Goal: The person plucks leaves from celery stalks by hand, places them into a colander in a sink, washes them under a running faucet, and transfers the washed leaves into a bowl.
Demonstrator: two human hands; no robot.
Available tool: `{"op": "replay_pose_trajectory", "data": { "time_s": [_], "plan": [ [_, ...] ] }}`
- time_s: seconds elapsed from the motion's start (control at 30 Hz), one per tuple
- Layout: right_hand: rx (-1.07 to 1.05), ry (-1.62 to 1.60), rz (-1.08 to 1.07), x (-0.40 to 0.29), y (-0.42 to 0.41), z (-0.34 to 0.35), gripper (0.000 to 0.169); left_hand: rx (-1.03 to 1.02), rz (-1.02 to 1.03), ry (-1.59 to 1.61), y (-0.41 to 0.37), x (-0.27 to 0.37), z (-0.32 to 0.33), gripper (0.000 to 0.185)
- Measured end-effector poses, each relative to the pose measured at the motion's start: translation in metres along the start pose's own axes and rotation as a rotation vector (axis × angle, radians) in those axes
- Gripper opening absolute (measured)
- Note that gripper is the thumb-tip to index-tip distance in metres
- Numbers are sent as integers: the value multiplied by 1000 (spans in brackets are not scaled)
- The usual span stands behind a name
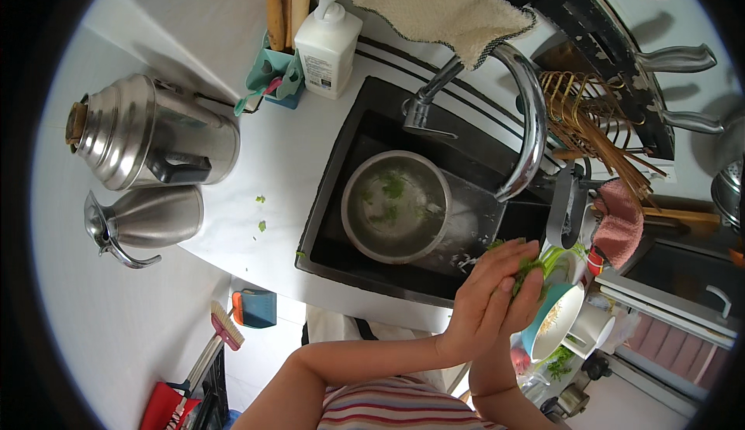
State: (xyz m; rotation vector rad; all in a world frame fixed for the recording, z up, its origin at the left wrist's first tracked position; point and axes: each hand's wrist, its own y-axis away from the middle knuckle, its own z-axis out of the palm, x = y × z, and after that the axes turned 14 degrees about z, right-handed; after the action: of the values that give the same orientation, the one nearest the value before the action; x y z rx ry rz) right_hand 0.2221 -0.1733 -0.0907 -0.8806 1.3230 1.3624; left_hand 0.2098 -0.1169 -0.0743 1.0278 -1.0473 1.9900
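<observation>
My left hand [480, 296] and my right hand [525, 308] are pressed together at the right front corner of a black sink [332, 258]. Between them they hold a bunch of leafy green herbs [528, 267], mostly covered by the fingers. Pale green stalks [556, 264] show just past the fingertips, near a bowl. In the sink sits a round metal basin [347, 220] of water, with loose green leaves [393, 185] in it. A chrome faucet [531, 133] arches over the sink's right part.
A teal bowl with a white inside [567, 328] and a white mug [593, 331] stand close right of my hands. Two metal jugs [157, 217] [192, 133] and a pump bottle [329, 46] stand on the counter. Knife handles [678, 58] stick out at the upper right.
</observation>
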Motion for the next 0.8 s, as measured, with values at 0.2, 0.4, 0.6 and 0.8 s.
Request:
{"op": "replay_pose_trajectory", "data": {
  "time_s": [0.2, 0.4, 0.6, 0.8],
  "plan": [
    [-46, 1024, 430, 289, -73, -84, 36, 213, -840, -87, 78, -197, -85, 37],
    [-31, 757, 451, 229, -34, -30, 28, 684, -1245, 401, 96, -179, -106, 42],
    [-36, 851, 68, 225, -40, -45, 23, 551, -1131, 420, 82, -169, -92, 38],
    [-47, -368, 765, 176, -35, -27, 38, -38, -597, -481, 93, -164, -80, 30]
  ]
}}
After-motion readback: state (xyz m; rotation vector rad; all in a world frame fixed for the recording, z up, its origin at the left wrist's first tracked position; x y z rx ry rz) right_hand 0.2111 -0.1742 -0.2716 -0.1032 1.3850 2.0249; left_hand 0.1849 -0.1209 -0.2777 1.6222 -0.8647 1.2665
